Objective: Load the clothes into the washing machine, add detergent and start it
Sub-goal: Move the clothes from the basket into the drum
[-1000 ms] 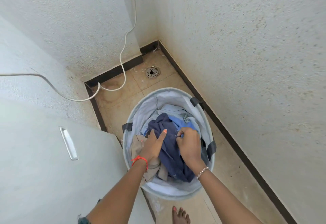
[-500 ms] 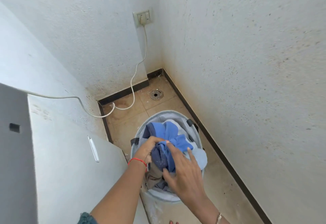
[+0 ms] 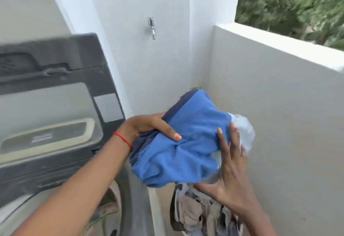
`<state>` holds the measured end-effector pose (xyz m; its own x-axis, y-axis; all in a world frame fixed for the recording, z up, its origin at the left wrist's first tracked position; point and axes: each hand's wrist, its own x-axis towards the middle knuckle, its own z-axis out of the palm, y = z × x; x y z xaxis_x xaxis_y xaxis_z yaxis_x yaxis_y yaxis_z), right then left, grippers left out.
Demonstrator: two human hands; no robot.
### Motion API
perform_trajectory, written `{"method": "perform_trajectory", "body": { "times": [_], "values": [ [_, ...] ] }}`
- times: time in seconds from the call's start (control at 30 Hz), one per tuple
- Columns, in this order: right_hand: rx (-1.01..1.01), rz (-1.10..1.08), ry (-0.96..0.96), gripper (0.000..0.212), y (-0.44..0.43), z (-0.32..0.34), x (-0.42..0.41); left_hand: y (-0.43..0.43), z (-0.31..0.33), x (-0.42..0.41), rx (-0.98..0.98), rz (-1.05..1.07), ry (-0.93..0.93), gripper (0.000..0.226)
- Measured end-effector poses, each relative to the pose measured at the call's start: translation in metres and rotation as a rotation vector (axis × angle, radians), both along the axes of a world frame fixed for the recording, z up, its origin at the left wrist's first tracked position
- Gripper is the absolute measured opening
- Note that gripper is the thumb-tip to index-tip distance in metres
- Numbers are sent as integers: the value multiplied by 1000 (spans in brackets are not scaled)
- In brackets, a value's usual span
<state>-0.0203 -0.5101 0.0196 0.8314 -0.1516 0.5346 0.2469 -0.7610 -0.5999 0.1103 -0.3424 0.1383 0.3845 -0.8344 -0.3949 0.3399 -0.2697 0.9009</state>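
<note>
A bundle of blue clothes (image 3: 188,142) hangs in the air between my hands, with a pale blue piece showing at its right side. My left hand (image 3: 147,127) grips the bundle's left edge, thumb on top. My right hand (image 3: 230,170) presses against the bundle's right underside with straight, spread fingers. The top-loading washing machine (image 3: 130,194) stands at the left with its dark lid (image 3: 55,96) raised; part of the drum opening shows below my left arm. The laundry basket (image 3: 197,215), still holding beige and mixed clothes, sits below the bundle.
A metal tap (image 3: 151,27) sticks out of the white wall behind the machine. A low white parapet wall (image 3: 279,87) runs along the right, with green trees beyond it. The machine and the parapet leave only a narrow gap where the basket stands.
Both hands have lifted the blue bundle out of the basket and up to the machine's height. My view has swung up from the floor corner to the raised lid and wall.
</note>
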Motion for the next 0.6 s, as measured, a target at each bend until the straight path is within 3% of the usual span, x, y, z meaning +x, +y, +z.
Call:
{"method": "perform_trajectory", "body": {
  "times": [0.07, 0.1, 0.17, 0.23, 0.3, 0.37, 0.47, 0.6],
  "values": [
    [-143, 27, -78, 104, 42, 32, 7, 53, 48, -25, 23, -9, -59, 41],
    [-194, 26, -173, 92, 67, 43, 10, 79, 68, -38, 56, -50, -141, 42],
    [-229, 28, -406, 51, 120, 58, 13, 129, 93, -66, 210, -187, -512, 47],
    [-201, 74, -524, 29, 176, 61, 9, 178, 84, -88, 516, -275, -1035, 75],
    [-160, 187, -538, 29, 231, 54, 3, 221, 59, -115, 950, -63, -1219, 112],
    [-134, 320, -452, 27, 281, 43, 0, 254, 23, -145, 1169, 193, -1289, 129],
    [-33, 507, -162, 33, 344, 5, 8, 302, -41, -155, 1257, 434, -1425, 144],
    [-96, 628, 250, 57, 398, -54, 20, 351, -122, -145, 1312, 307, -1499, 117]
  ]
}}
